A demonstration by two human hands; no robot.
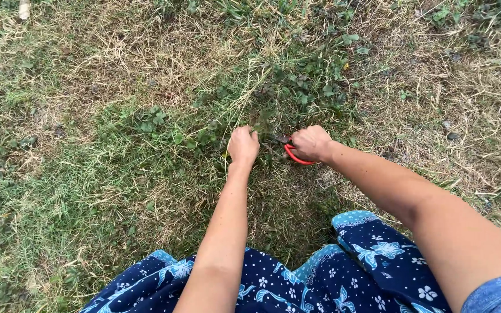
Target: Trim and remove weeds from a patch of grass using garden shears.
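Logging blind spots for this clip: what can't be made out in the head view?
- Blades of the red-handled tool: hidden by the right hand and weeds; tool kind unclear.
- What the left hand grips: fingers buried in the leafy weed clump.
- Pale object at top left: cut off by the edge.
- Small stones at right: too small to tell.

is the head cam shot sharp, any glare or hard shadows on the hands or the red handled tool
Head view: soft, even daylight, no glare and no hard shadows. The left hand, right hand and red-handled tool are reasonably sharp. The grass softens slightly toward the edges. The tool's blades are hidden in the weeds.
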